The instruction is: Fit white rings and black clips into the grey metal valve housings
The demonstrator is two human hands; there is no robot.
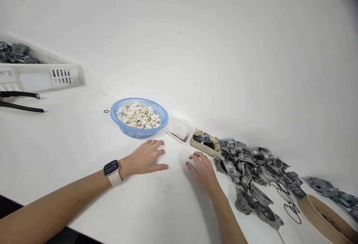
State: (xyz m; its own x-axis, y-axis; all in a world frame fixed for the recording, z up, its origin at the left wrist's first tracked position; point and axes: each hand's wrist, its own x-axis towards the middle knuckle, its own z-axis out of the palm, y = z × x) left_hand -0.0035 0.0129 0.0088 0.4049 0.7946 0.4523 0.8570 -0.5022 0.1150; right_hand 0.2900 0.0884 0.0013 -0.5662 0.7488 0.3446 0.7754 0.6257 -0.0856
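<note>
Spreading two hands (144, 158) (203, 172), one blue basket (132, 132) nearby

A: What's on the left wrist?

B: A smartwatch (111, 167), just behind the left hand (144, 158). It's square with rounded corners, a dark screen in a slim, pale case.

A: Does the screen show anything?

B: A few small lit marks, too tiny to read.

A: And the strap (115, 179)?

B: Pale cream, broad and plain, wrapped round the wrist.

A: How about the other side?

B: The right hand (203, 171) is bare, and so is the slender forearm (226, 210) behind it, right down to the picture's edge.
</note>
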